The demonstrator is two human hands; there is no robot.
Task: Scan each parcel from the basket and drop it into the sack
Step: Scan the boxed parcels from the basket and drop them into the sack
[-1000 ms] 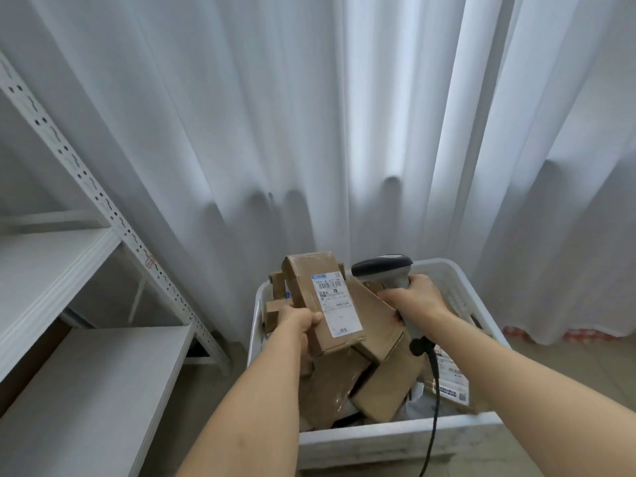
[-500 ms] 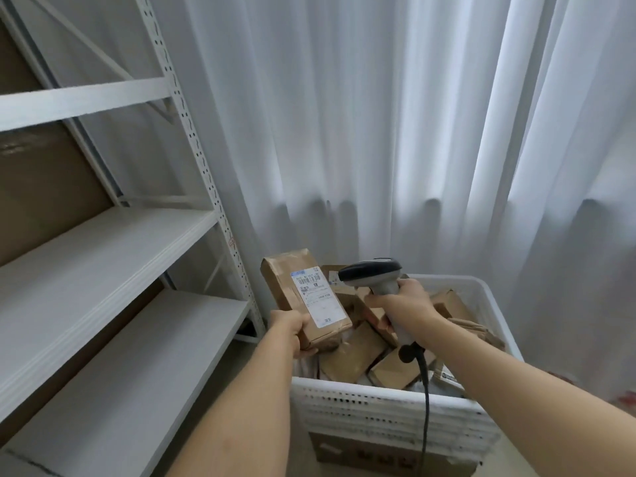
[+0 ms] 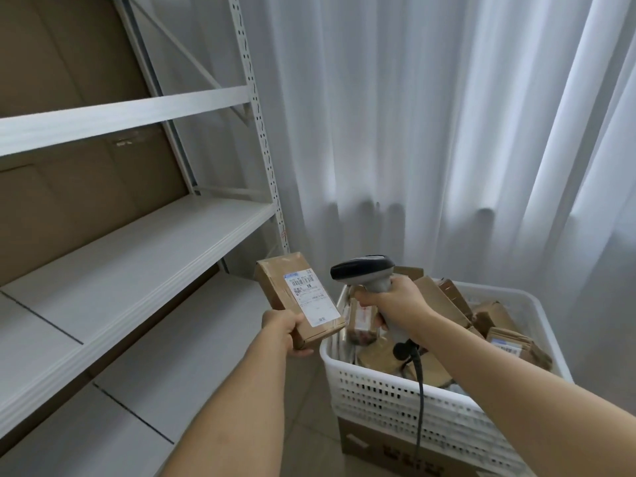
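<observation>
My left hand [image 3: 283,330] grips the near end of a brown cardboard parcel [image 3: 280,283] with a white barcode label [image 3: 311,297] facing up. The parcel is held in the air just left of the white perforated basket [image 3: 406,394]. My right hand [image 3: 395,302] holds a grey handheld scanner [image 3: 364,270] by its handle, its dark head pointing left at the parcel. A black cable [image 3: 418,401] hangs from the handle over the basket's front wall. Several brown parcels [image 3: 444,304] lie piled in the basket. No sack is in view.
A white metal shelving unit [image 3: 137,242] with bare shelves stands on the left, brown board behind it. White curtains [image 3: 430,132] hang behind the basket. The basket sits on a cardboard box [image 3: 395,449]. Grey floor shows between shelf and basket.
My left hand has carried the parcel leftward, off the basket's pile to beside its left rim. The scanner hand stays close to it. My view has swung left toward the shelving.
</observation>
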